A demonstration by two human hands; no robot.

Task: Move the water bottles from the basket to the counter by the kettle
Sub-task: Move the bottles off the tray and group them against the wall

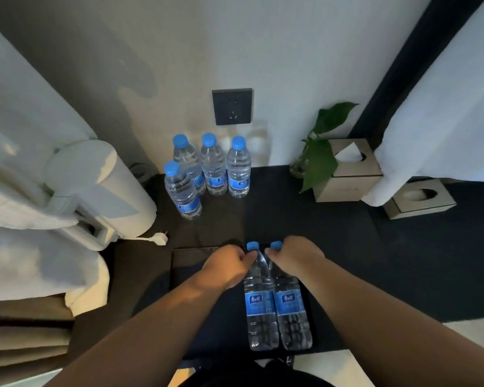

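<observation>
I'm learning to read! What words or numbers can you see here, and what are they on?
None can be read for sure.
Blue labels on the left held bottle and right held bottle: white marks, too blurred.
Blue labels on the four standing bottles: too small and blurred.
The wall socket and tissue box: no writing shows.

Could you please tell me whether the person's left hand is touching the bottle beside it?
Touching. The head view shows the left hand gripping the neck of the left held bottle under its blue cap.
</observation>
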